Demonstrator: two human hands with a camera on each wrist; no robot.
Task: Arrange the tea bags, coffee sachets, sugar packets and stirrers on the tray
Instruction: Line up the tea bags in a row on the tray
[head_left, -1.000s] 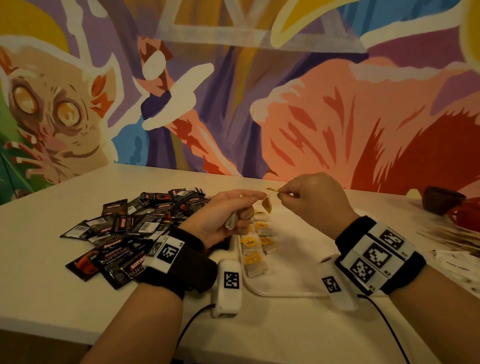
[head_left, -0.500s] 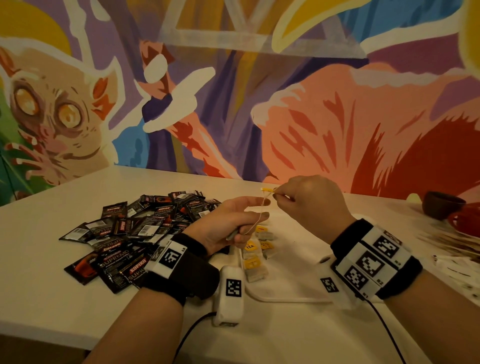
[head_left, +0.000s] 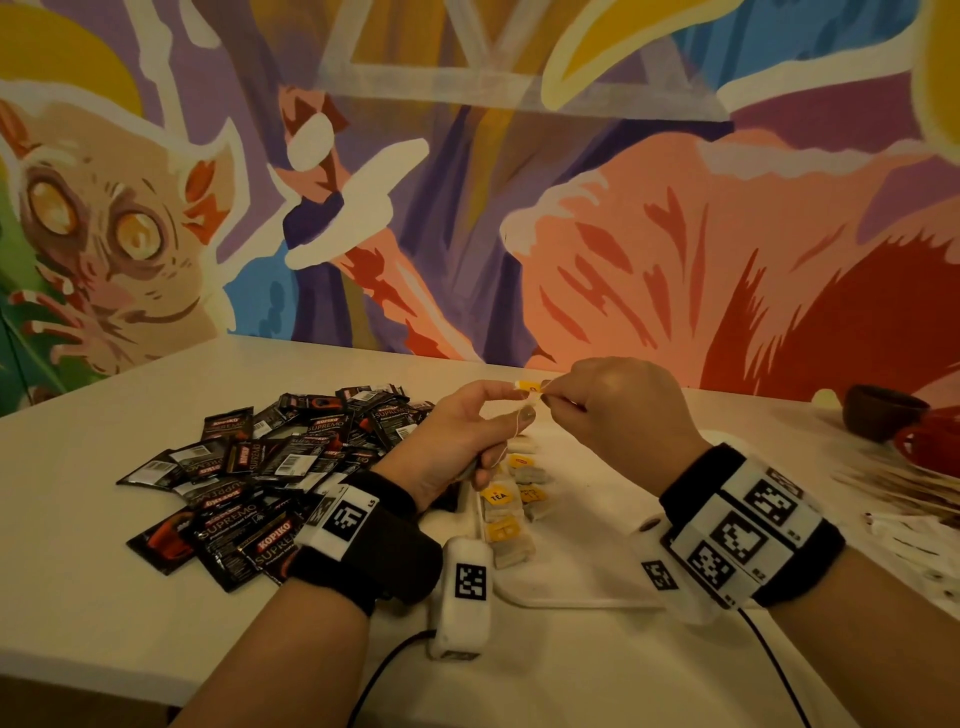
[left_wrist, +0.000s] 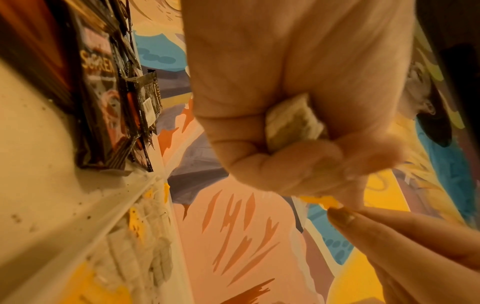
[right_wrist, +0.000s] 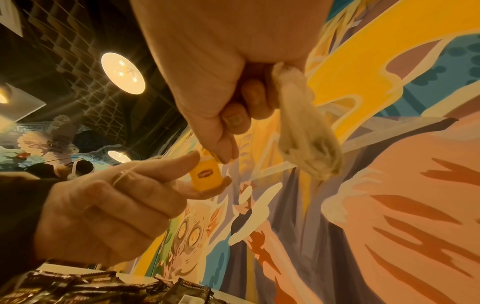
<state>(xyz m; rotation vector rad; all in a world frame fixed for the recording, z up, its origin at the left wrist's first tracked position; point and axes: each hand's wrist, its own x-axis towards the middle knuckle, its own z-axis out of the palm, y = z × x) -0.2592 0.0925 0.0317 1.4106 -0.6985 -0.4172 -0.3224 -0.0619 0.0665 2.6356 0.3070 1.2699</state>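
Observation:
My left hand (head_left: 522, 402) hovers over the white tray (head_left: 571, 603), its lower fingers curled round a tea bag (left_wrist: 293, 121). That bag's string (head_left: 511, 436) loops up to a yellow tag (head_left: 530, 385). The tag (right_wrist: 206, 174) is pinched by my right hand (head_left: 550, 397), and my left fingertips (right_wrist: 187, 159) touch it too. A second tea bag (right_wrist: 306, 131) is tucked under my right hand's curled fingers. Several tea bags with yellow tags (head_left: 506, 519) lie in rows on the tray's left part. Black coffee sachets (head_left: 270, 467) are heaped on the table, left of the tray.
Wooden stirrers (head_left: 893, 493) and paper packets (head_left: 914, 551) lie at the far right. Behind them stand a brown cup (head_left: 883, 415) and a red cup (head_left: 935, 441). A painted wall runs along the table's far edge.
The yellow tag hung loose near my left thumb a second ago; now it is held level between both hands' fingertips. The string has come out into a loop. Both hands rose slightly.

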